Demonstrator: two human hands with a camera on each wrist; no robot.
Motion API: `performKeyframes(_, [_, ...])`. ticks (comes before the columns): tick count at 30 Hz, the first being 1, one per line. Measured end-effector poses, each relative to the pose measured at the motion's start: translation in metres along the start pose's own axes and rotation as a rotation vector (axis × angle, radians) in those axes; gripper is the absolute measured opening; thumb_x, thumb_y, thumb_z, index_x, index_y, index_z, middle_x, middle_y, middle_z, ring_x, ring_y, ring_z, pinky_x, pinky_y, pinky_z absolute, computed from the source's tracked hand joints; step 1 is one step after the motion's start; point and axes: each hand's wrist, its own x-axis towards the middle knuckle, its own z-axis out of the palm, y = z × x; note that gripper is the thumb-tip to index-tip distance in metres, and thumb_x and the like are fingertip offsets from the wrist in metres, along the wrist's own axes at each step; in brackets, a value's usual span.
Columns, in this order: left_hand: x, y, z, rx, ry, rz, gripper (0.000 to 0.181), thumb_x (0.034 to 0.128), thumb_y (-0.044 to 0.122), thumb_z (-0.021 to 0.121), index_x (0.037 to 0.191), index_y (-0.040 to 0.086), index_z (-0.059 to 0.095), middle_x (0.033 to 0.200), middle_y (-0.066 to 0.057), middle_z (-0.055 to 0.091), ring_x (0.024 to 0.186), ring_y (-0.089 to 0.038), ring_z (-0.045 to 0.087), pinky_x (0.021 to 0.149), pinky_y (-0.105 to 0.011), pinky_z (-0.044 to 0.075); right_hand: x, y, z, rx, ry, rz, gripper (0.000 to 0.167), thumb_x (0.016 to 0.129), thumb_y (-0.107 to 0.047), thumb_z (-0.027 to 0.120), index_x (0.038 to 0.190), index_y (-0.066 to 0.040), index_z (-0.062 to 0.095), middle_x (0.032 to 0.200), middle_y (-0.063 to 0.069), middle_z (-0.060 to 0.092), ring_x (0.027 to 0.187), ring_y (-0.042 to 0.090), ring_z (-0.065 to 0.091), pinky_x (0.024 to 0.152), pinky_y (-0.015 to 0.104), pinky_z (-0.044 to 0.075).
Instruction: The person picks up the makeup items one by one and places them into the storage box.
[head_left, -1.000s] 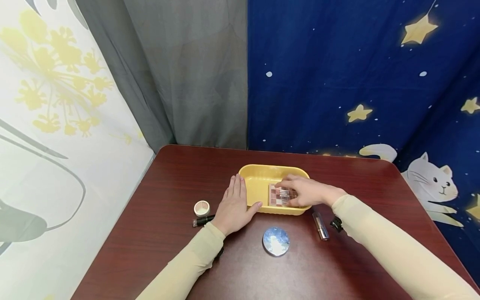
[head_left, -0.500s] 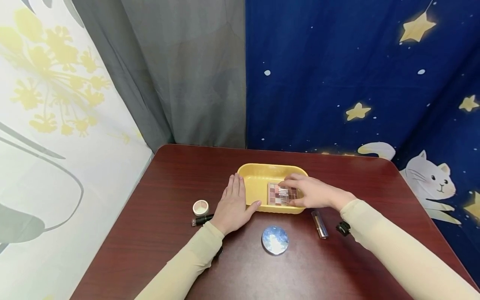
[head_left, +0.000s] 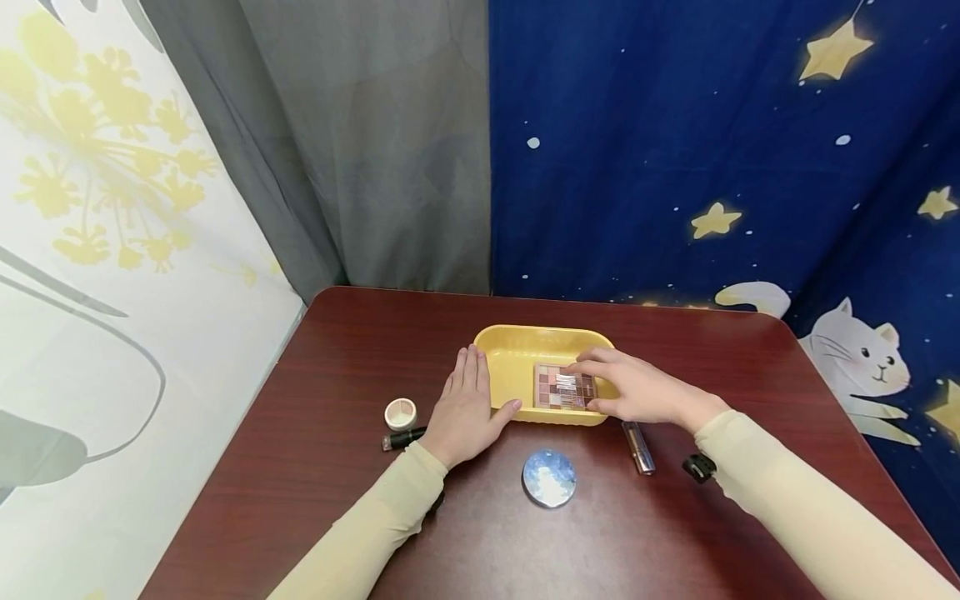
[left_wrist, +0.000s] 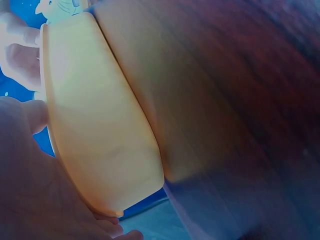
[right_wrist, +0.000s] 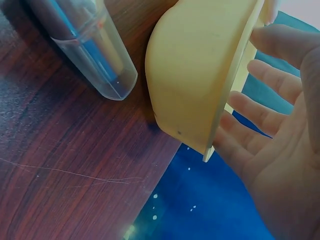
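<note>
A yellow plastic basket [head_left: 506,371] stands on the table, and an eyeshadow palette [head_left: 553,388] with checkered pans lies flat inside its right half. My left hand [head_left: 467,410] rests along the basket's left end, fingers straight and thumb reaching over the near rim. Over the right end hovers my right hand [head_left: 637,385], its fingers spread and loosely bent beside the palette's right edge. Seen from the right wrist, the fingers [right_wrist: 260,112] reach over the basket's rim with nothing pinched; their tips are partly hidden behind it. The left wrist view shows the basket's outer wall [left_wrist: 100,115].
A round blue mirrored compact [head_left: 550,478] lies in front of the basket. To its right is a lipstick tube [head_left: 638,448]. Left of my left hand lie a small round cream pot [head_left: 401,414] and a dark tube [head_left: 402,439]. Curtains hang behind the table [head_left: 390,333].
My right hand has drawn back to the right, uncovering more of the palette, which stays in the basket. The left hand keeps its place on the basket.
</note>
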Motion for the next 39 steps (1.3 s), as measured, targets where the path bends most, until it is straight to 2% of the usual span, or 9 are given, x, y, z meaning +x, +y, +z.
performKeyframes(6, [0.000, -0.001, 0.002, -0.003, 0.021, 0.015, 0.097, 0.0994, 0.066, 0.039, 0.157, -0.008, 0.013, 0.164, -0.026, 0.009, 0.153, -0.035, 0.006, 0.118, -0.048, 0.022, -0.011, -0.001, -0.001, -0.010, 0.024, 0.008, 0.059, 0.088, -0.028, 0.075, 0.144, -0.023, 0.058, 0.141, 0.004, 0.051, 0.125, 0.022, 0.051, 0.101, 0.048, 0.046])
performKeyframes(12, [0.001, -0.001, 0.002, 0.004, 0.004, 0.006, 0.098, 0.0992, 0.068, 0.037, 0.158, -0.006, 0.011, 0.165, -0.025, 0.007, 0.153, -0.034, 0.004, 0.119, -0.047, 0.020, -0.020, -0.002, 0.000, -0.035, 0.094, -0.055, 0.057, 0.086, -0.024, 0.077, 0.140, -0.016, 0.061, 0.139, 0.009, 0.054, 0.123, 0.026, 0.053, 0.098, 0.050, 0.048])
performKeyframes(15, [0.001, -0.001, 0.002, 0.007, -0.004, 0.002, 0.099, 0.0989, 0.068, 0.037, 0.158, -0.006, 0.010, 0.165, -0.024, 0.006, 0.153, -0.034, 0.003, 0.119, -0.046, 0.019, -0.025, 0.000, 0.000, -0.040, 0.130, -0.052, 0.056, 0.085, -0.022, 0.077, 0.138, -0.015, 0.062, 0.136, 0.008, 0.056, 0.121, 0.026, 0.055, 0.097, 0.050, 0.048])
performKeyframes(21, [0.002, 0.000, 0.001, 0.005, -0.007, 0.003, 0.099, 0.0987, 0.068, 0.038, 0.158, -0.006, 0.011, 0.165, -0.024, 0.006, 0.153, -0.034, 0.004, 0.119, -0.046, 0.019, -0.036, 0.005, 0.002, -0.044, 0.146, 0.001, 0.054, 0.087, -0.021, 0.075, 0.139, -0.020, 0.061, 0.133, 0.001, 0.056, 0.117, 0.020, 0.054, 0.095, 0.047, 0.049])
performKeyframes(26, [0.001, -0.001, 0.000, 0.015, -0.022, -0.007, 0.098, 0.0986, 0.069, 0.036, 0.158, -0.005, 0.010, 0.166, -0.023, 0.005, 0.153, -0.033, 0.002, 0.120, -0.046, 0.018, -0.046, 0.006, 0.004, -0.039, 0.179, 0.022, 0.050, 0.088, -0.020, 0.075, 0.137, -0.017, 0.062, 0.134, 0.002, 0.057, 0.119, 0.022, 0.054, 0.096, 0.048, 0.048])
performKeyframes(30, [0.001, -0.001, -0.001, 0.019, -0.026, -0.006, 0.098, 0.0987, 0.069, 0.035, 0.158, -0.005, 0.011, 0.166, -0.022, 0.005, 0.153, -0.033, 0.002, 0.119, -0.047, 0.019, -0.052, 0.004, 0.006, -0.031, 0.210, 0.070, 0.056, 0.088, -0.019, 0.076, 0.141, -0.017, 0.058, 0.134, 0.002, 0.056, 0.119, 0.022, 0.056, 0.096, 0.048, 0.049])
performKeyframes(35, [0.001, -0.001, 0.000, 0.019, -0.024, -0.008, 0.099, 0.0983, 0.070, 0.035, 0.158, -0.005, 0.012, 0.166, -0.022, 0.005, 0.153, -0.033, 0.002, 0.119, -0.047, 0.019, -0.059, 0.004, 0.011, -0.044, 0.237, 0.162, 0.063, 0.089, -0.020, 0.075, 0.147, -0.018, 0.051, 0.132, 0.002, 0.056, 0.112, 0.021, 0.061, 0.089, 0.049, 0.053])
performKeyframes(39, [0.002, -0.001, 0.001, 0.021, -0.019, -0.002, 0.098, 0.0986, 0.070, 0.034, 0.158, -0.005, 0.012, 0.166, -0.022, 0.006, 0.153, -0.033, 0.002, 0.119, -0.047, 0.019, -0.064, 0.004, 0.014, -0.060, 0.282, 0.215, 0.061, 0.089, -0.019, 0.074, 0.146, -0.015, 0.053, 0.127, 0.006, 0.060, 0.101, 0.025, 0.065, 0.081, 0.051, 0.054])
